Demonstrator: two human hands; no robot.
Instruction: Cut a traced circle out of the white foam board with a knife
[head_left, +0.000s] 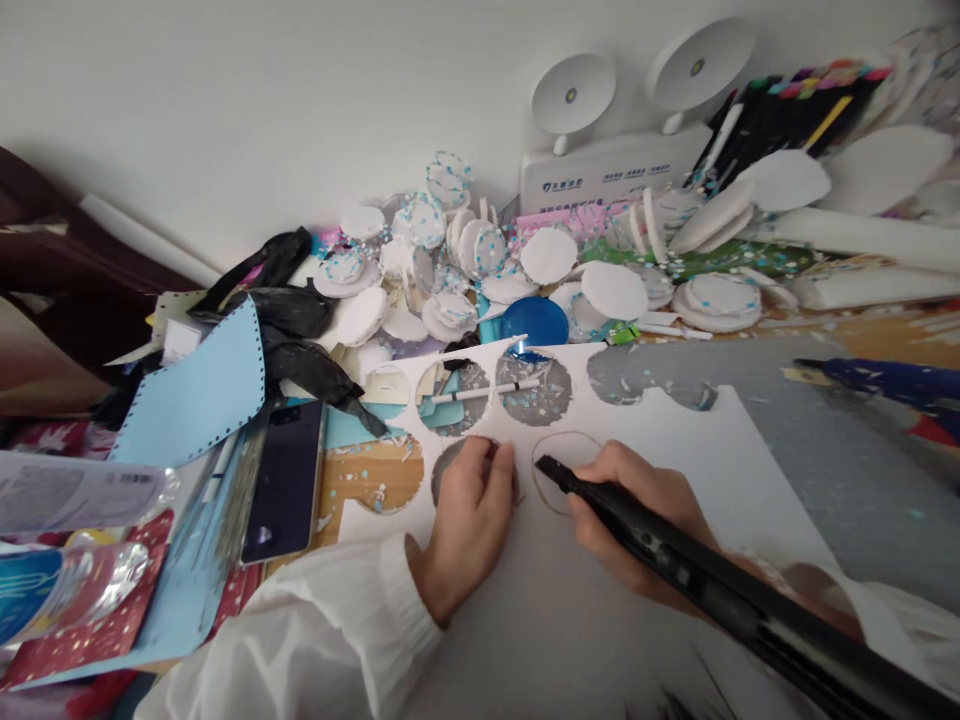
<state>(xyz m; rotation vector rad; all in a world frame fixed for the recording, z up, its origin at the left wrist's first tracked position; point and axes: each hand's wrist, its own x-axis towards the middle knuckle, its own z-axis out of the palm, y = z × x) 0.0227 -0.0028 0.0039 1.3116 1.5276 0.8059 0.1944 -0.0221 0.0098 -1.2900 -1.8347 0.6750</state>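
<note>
Sheet (517,620): lay flat in front of you, over the wooden worktop (360,475) at its left and the grey mat (817,440) at its right, with round holes (534,405) toward its far edge
Tool (679,568): slanted across the sheet, its black tip over the drawn circle (566,443); whether it touched, I could not tell
Right hand (637,510): you had it wrapped round the tool just behind the tip, thumb and fingers pinching from either side
Left hand (472,520): you had it curled at the rim of the hole beside the circle; whether its fingertips pinched the sheet, I could not tell
Strip (526,475): ran narrow between that hole and the circle, so a pull by your left hand or a tip straying sideways could tear it
Slip: your left hand was near the tip, so a sudden jerk leftward could catch your fingertips
Stick (487,392): showed in two far holes; if it ran under the sheet, it could prop it up and spoil the line
Discs (551,255): crowded the back, where a nudge from the sheet could topple some
</note>
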